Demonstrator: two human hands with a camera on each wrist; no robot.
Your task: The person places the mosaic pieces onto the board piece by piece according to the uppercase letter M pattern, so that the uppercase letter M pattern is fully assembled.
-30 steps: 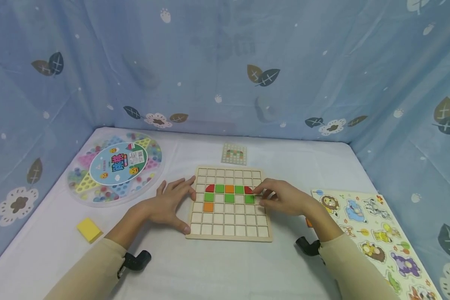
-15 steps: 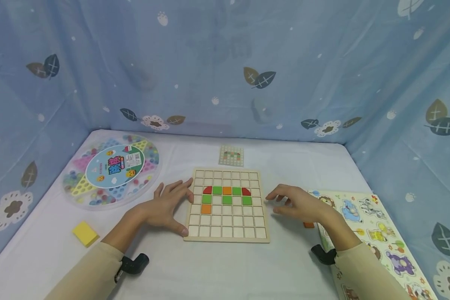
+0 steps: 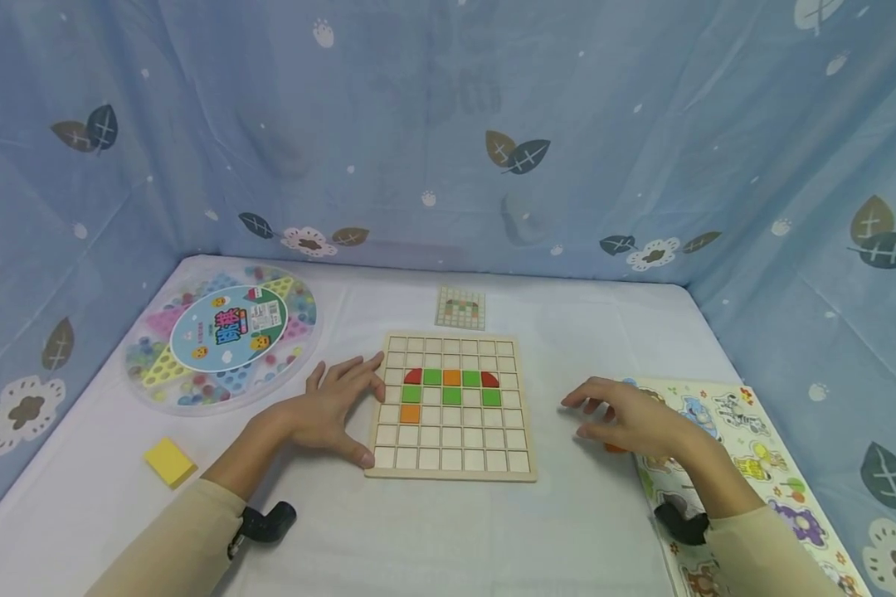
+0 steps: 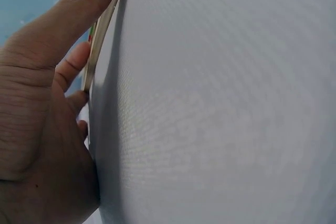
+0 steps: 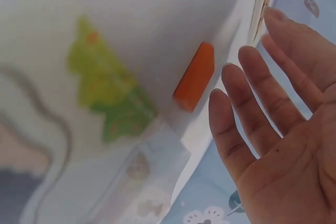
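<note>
A wooden grid board [image 3: 451, 475] lies flat on the white cloth. Red, green and orange tiles sit in some of its cells, among them a red quarter-round tile [image 3: 489, 379] and an orange square tile [image 3: 411, 414]. Along the board's left edge my left hand [image 3: 327, 412] rests with fingers spread, the thumb at the near corner; the left wrist view shows thumb and fingertips at the edge [image 4: 100, 45]. My right hand [image 3: 630, 414] hovers right of the board, fingers relaxed and holding nothing. Close by it is an orange block [image 5: 196, 77], partly hidden by the hand in the head view.
A small pattern card [image 3: 460, 308] lies behind the board. On the right is an animal puzzle board [image 3: 762, 439], partly under my right forearm. To the left are a round Chinese checkers set [image 3: 227, 332] and a yellow block [image 3: 170, 463]. Blue curtains surround the table.
My right hand has left the red tile at the board's right side and moved right, toward the orange block. My left hand stays at the board's edge. The head view has shifted slightly.
</note>
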